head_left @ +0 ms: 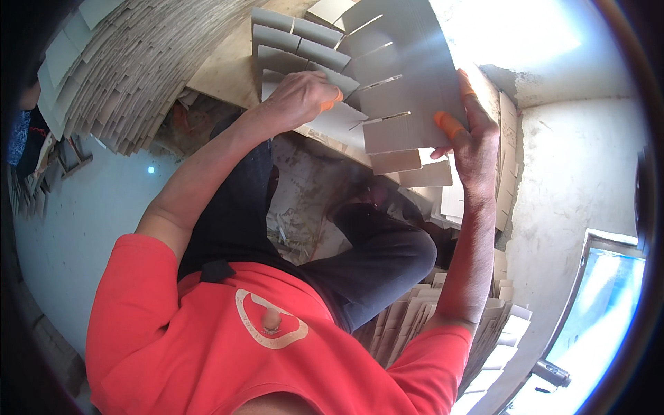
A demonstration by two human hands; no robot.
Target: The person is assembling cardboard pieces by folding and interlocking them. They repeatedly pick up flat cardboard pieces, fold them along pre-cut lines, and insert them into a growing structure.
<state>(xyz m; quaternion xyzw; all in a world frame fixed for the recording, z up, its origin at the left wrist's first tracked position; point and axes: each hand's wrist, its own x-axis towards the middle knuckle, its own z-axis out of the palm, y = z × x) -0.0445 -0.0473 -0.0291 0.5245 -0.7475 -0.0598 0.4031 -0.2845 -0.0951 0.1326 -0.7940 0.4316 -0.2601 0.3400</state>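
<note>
A large slotted cardboard sheet [408, 76] stands tilted in front of me, with a row of slits along its left side. My right hand [474, 135] grips its right edge, with orange covers on the thumb and a finger. Left of the sheet, several cardboard strips [311, 52] stand in parallel rows, each with a slit. My left hand [308, 97] is closed at the top edge of one near strip, an orange cover on one finger; its fingertips are partly hidden. Under the sheet, the ends of more cardboard pieces [425, 174] stick out towards me.
A tall stack of cardboard strips [152, 62] rises at the far left. More cardboard pieces [415, 318] stand packed beside my right knee. A wooden board [225, 76] lies behind the strips. The wall [560, 166] is close on the right, with a bright window [602, 304] lower down.
</note>
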